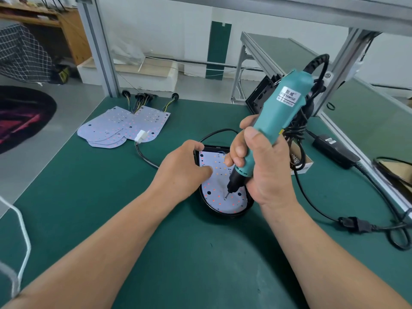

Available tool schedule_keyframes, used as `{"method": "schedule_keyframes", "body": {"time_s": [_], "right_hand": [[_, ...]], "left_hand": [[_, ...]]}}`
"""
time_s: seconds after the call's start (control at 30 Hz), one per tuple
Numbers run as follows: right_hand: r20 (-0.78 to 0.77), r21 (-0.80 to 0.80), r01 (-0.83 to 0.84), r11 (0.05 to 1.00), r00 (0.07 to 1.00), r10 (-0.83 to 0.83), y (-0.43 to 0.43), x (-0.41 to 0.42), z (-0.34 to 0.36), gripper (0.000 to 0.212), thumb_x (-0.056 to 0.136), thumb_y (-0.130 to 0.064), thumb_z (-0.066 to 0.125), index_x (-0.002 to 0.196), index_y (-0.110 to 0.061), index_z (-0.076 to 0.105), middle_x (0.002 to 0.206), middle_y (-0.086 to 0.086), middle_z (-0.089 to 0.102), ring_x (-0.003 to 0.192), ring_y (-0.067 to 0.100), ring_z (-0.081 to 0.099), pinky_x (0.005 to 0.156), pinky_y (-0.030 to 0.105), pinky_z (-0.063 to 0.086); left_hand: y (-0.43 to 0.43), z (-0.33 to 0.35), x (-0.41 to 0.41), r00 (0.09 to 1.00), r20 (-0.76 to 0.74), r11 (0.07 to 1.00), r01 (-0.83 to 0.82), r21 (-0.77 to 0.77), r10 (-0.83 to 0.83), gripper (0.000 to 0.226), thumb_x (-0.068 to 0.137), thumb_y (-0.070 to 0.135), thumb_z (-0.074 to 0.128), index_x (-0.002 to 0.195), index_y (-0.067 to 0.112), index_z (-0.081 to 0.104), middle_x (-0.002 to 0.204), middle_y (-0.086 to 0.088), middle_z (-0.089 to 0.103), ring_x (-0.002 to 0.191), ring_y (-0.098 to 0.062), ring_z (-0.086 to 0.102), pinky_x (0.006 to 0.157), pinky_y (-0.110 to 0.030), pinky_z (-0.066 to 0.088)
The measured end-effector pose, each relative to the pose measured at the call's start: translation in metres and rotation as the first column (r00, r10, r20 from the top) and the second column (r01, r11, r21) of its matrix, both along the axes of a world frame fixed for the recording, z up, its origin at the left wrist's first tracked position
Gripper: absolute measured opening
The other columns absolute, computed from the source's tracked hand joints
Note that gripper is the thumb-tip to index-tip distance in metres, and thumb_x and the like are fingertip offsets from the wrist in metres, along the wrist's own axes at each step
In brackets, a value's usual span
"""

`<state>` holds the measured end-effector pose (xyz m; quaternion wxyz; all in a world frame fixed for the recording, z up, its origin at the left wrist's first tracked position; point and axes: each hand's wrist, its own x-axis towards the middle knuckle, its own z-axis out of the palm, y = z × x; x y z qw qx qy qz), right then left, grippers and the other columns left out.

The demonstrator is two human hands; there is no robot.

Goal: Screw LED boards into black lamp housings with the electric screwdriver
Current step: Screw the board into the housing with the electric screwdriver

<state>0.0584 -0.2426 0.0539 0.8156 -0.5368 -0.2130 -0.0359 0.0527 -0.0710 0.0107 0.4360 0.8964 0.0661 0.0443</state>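
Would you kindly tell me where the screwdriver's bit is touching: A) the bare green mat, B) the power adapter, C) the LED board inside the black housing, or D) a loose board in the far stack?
C: the right hand holds the electric screwdriver bit-down on the LED board in the black housing, steadied by the left hand.

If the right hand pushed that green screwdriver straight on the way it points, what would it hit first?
The white LED board lying in the black housing: the right hand points the screwdriver down at it, tip seemingly touching, though depth is unclear.
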Motion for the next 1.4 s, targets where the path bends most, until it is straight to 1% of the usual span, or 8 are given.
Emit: {"method": "schedule_keyframes", "body": {"time_s": [0.17,0.27,0.37,0.57,0.7,0.9,1.23,1.4], "right_hand": [[0.018,-0.039,-0.107,0.993,0.994,0.108,0.0,0.0,0.002,0.007,0.092,-0.022,0.062,0.086,-0.023,0.058,0.061,0.0,0.043,0.05,0.02,0.04,0.057,0.035,0.051],[0.02,-0.055,-0.173,0.983,0.985,0.174,0.0,0.0,0.0,0.003,0.091,-0.018,0.06,0.092,-0.021,0.06,0.061,0.0,0.045,0.05,0.02,0.041,0.059,0.037,0.053],[0.039,-0.088,-0.196,0.977,0.979,0.2,-0.003,-0.001,-0.001,0.014,0.091,-0.017,0.059,0.103,-0.02,0.065,0.062,0.001,0.048,0.052,0.021,0.045,0.062,0.04,0.054],[0.102,0.017,-0.168,0.986,0.981,0.165,-0.016,0.004,0.01,0.02,0.098,-0.018,0.056,0.115,-0.016,0.066,0.066,0.0,0.049,0.053,0.018,0.046,0.062,0.037,0.053],[0.034,-0.087,-0.117,0.989,0.992,0.12,-0.032,0.01,0.014,0.017,0.098,-0.023,0.06,0.112,-0.016,0.066,0.066,0.002,0.049,0.051,0.02,0.045,0.059,0.038,0.053],[-0.076,-0.178,-0.113,0.978,0.992,0.101,-0.033,0.014,0.008,0.014,0.093,-0.025,0.064,0.103,-0.016,0.069,0.065,0.002,0.049,0.051,0.02,0.043,0.056,0.036,0.052],[-0.018,-0.259,-0.101,0.961,0.995,0.1,-0.029,0.007,0.007,0.016,0.091,-0.023,0.064,0.105,-0.014,0.067,0.064,0.003,0.05,0.051,0.022,0.043,0.056,0.038,0.052],[-0.007,-0.218,-0.09,0.972,0.996,0.091,-0.031,0.008,0.011,0.015,0.091,-0.022,0.063,0.103,-0.015,0.068,0.063,0.003,0.049,0.05,0.022,0.042,0.055,0.037,0.052]], "left_hand": [[-0.001,0.001,0.0,1.0,0.001,1.0,0.001,0.002,-0.001,0.051,0.085,0.032,0.073,0.133,0.036,0.054,0.07,0.01,0.054,0.054,-0.006,0.052,0.051,-0.028,0.036],[-0.001,0.001,0.0,1.0,0.002,1.0,0.006,-0.002,-0.006,0.053,0.084,0.033,0.073,0.134,0.036,0.054,0.068,0.011,0.054,0.049,0.0,0.051,0.05,-0.027,0.036],[0.0,0.0,0.002,1.0,-0.004,1.0,0.016,-0.015,-0.016,0.054,0.084,0.035,0.075,0.134,0.036,0.054,0.068,0.01,0.056,0.048,0.001,0.052,0.05,-0.027,0.037],[-0.001,-0.003,0.003,1.0,0.013,0.999,0.007,-0.053,-0.006,0.052,0.082,0.028,0.073,0.13,0.037,0.057,0.059,0.013,0.051,0.048,0.0,0.051,0.04,-0.015,0.032],[-0.001,-0.002,0.004,1.0,-0.009,0.998,0.006,-0.058,-0.006,0.051,0.08,0.029,0.07,0.127,0.041,0.056,0.05,0.021,0.053,0.049,-0.002,0.052,0.049,-0.024,0.038],[-0.001,-0.002,0.003,1.0,0.004,0.998,0.013,-0.059,-0.013,0.053,0.078,0.029,0.069,0.128,0.04,0.057,0.055,0.016,0.057,0.05,-0.004,0.054,0.052,-0.026,0.04],[-0.001,-0.003,0.004,1.0,0.006,0.998,0.022,-0.055,-0.021,0.054,0.079,0.03,0.069,0.13,0.041,0.055,0.054,0.022,0.056,0.051,-0.003,0.055,0.051,-0.025,0.039],[0.0,-0.002,0.002,1.0,0.01,0.998,0.024,-0.053,-0.023,0.053,0.078,0.035,0.069,0.128,0.042,0.056,0.058,0.013,0.056,0.049,-0.005,0.053,0.05,-0.025,0.04]]}}
